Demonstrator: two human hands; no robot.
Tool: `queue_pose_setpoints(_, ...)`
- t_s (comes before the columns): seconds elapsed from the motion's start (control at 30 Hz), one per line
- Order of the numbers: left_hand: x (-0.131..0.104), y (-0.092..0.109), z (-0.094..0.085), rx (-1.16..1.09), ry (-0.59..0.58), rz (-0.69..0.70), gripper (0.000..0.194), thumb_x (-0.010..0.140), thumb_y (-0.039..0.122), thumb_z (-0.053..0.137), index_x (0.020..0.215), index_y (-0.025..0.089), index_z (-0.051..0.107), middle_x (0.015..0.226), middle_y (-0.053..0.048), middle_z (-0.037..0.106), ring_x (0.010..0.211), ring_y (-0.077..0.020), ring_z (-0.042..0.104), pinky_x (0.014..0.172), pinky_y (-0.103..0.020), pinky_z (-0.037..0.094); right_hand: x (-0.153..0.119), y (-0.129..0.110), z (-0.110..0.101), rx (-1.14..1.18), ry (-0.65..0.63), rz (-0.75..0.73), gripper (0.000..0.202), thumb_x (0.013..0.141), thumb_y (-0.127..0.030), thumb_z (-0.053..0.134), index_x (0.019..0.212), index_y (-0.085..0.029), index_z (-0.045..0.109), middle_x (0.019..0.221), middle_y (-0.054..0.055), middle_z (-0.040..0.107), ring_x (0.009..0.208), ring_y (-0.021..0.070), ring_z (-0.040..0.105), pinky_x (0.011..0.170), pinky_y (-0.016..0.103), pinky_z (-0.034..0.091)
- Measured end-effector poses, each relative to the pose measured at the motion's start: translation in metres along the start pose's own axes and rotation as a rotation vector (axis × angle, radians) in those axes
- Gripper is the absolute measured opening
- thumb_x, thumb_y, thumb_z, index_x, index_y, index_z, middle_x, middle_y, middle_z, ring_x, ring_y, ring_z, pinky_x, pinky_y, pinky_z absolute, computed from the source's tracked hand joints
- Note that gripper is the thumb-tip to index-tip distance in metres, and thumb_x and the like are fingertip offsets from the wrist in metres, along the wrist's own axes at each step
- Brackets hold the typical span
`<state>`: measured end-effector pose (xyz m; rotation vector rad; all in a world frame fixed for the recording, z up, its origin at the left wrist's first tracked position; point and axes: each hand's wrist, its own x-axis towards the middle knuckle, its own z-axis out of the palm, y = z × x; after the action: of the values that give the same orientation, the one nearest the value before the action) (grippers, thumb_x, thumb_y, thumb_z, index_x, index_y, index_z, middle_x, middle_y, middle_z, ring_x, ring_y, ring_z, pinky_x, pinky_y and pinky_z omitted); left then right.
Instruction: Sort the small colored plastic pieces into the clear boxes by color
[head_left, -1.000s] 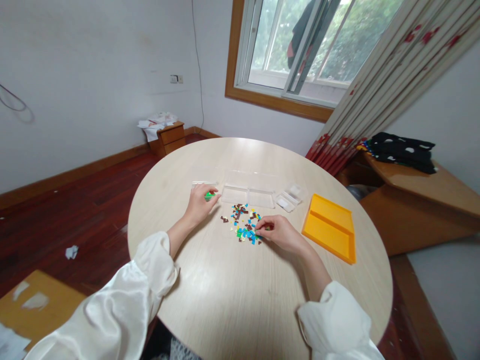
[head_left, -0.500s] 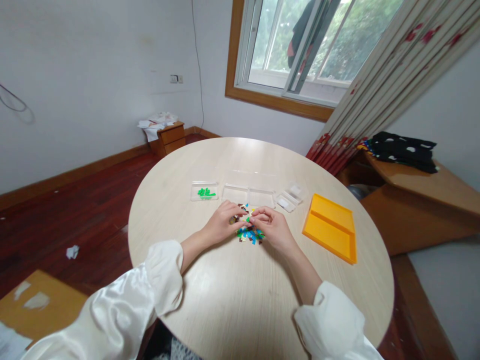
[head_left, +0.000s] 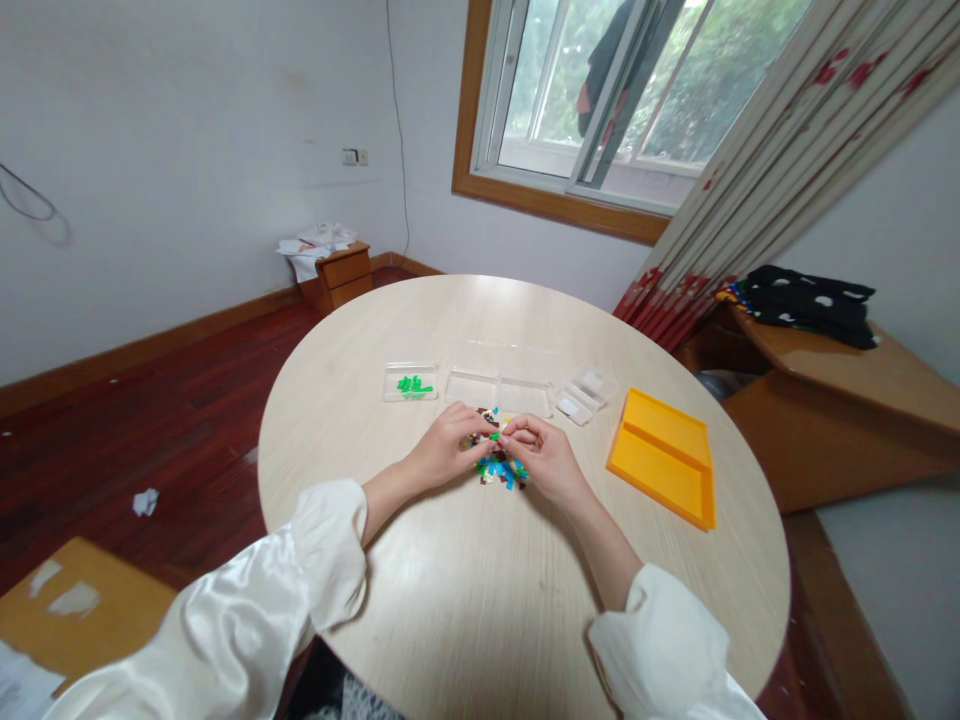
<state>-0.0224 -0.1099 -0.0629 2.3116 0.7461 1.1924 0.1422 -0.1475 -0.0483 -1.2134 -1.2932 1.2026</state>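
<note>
A pile of small blue, brown, yellow and green pieces [head_left: 501, 470] lies on the round table [head_left: 480, 600]. Over its left side is my left hand [head_left: 450, 445], its thumb and fingers brought close to a small green piece [head_left: 495, 436]. My right hand [head_left: 541, 452] pinches that green piece from the right, above the pile. Beyond my left hand, a clear box [head_left: 409, 382] holds several green pieces. A clear two-part box [head_left: 499, 391] lies behind the pile, partly hidden by my hands.
A small clear case [head_left: 585, 396] lies open right of the two-part box. Farther right is a yellow two-section tray [head_left: 664, 458]. A wooden cabinet [head_left: 847, 400] with dark cloth [head_left: 810, 305] stands beyond the table's right edge.
The thumb and fingers of my left hand have drawn closer to the green piece at my right fingertips. The view has shifted slightly.
</note>
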Motion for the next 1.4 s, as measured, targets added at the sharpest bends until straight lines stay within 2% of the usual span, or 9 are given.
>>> queue_pose_setpoints(0.17,0.002,-0.006,-0.006,0.038,0.014,-0.043,0.012,0.082,0.023,0.058,0.085,0.019,0.068,0.081,-0.006,0.068,0.081,-0.0178,0.057,0.077,-0.034,0.043,0.0,0.004,0.0,-0.159,-0.022,-0.07,0.028,0.069,-0.044,0.066,0.077,-0.018,0.059,0.07,0.002,0.065,0.066,0.015,0.061,0.065,0.029,0.049)
queue_pose_setpoints(0.3,0.007,-0.025,-0.022,0.168,0.159,-0.168,0.01,0.08,0.021,0.057,0.082,0.019,0.067,0.079,-0.004,0.068,0.08,-0.0183,0.057,0.081,-0.036,0.042,-0.006,0.0,0.003,-0.507,-0.163,-0.212,0.009,0.077,-0.024,0.059,0.075,-0.018,0.065,0.077,0.004,0.067,0.072,0.0147,0.059,0.071,0.029,0.046)
queue_pose_setpoints(0.43,0.01,-0.054,-0.043,0.307,0.286,-0.375,0.011,0.077,0.018,0.058,0.08,0.017,0.068,0.081,-0.006,0.069,0.08,-0.0204,0.057,0.076,-0.035,0.043,-0.01,0.001,0.005,-0.773,-0.292,-0.337,0.012,0.078,-0.012,0.057,0.075,-0.017,0.068,0.078,0.006,0.066,0.08,0.0171,0.058,0.078,0.032,0.044)
queue_pose_setpoints(0.53,0.009,-0.073,-0.054,0.388,0.325,-0.487,0.011,0.074,0.018,0.058,0.079,0.016,0.068,0.081,-0.007,0.069,0.078,-0.0213,0.057,0.076,-0.035,0.043,-0.01,0.004,0.005,-0.848,-0.306,-0.375,0.016,0.082,-0.012,0.054,0.078,-0.016,0.068,0.08,0.008,0.066,0.083,0.0181,0.058,0.08,0.033,0.043)
queue_pose_setpoints(0.67,0.006,-0.086,-0.057,0.472,0.339,-0.555,0.013,0.074,0.022,0.058,0.077,0.019,0.07,0.084,-0.008,0.069,0.082,-0.024,0.058,0.079,-0.039,0.041,-0.01,0.005,0.003,-0.88,-0.308,-0.384,0.018,0.081,-0.008,0.053,0.081,-0.017,0.069,0.082,0.007,0.066,0.085,0.0181,0.058,0.08,0.033,0.043)
queue_pose_setpoints(0.93,0.004,-0.089,-0.055,0.531,0.335,-0.622,0.017,0.075,0.027,0.058,0.082,0.019,0.072,0.09,-0.011,0.067,0.091,-0.0298,0.055,0.08,-0.044,0.037,-0.01,0.005,0.002,-0.89,-0.309,-0.359,0.018,0.077,-0.005,0.055,0.081,-0.017,0.068,0.084,0.007,0.066,0.086,0.019,0.058,0.081,0.034,0.044)
queue_pose_setpoints(1.27,0.007,-0.074,-0.055,0.469,0.381,-0.585,0.014,0.077,0.024,0.056,0.081,0.019,0.068,0.09,-0.008,0.064,0.091,-0.0257,0.054,0.082,-0.041,0.035,-0.012,0.005,0.003,-0.889,-0.29,-0.346,0.024,0.075,-0.003,0.055,0.092,-0.016,0.065,0.089,0.008,0.065,0.088,0.019,0.058,0.082,0.034,0.044)
queue_pose_setpoints(1.4,0.008,-0.07,-0.054,0.433,0.381,-0.561,0.013,0.078,0.024,0.055,0.08,0.019,0.067,0.088,-0.007,0.064,0.088,-0.0236,0.054,0.081,-0.039,0.036,-0.011,0.005,0.003,-0.888,-0.292,-0.346,0.018,0.075,-0.004,0.057,0.085,-0.017,0.065,0.085,0.007,0.065,0.085,0.0184,0.057,0.08,0.033,0.043)
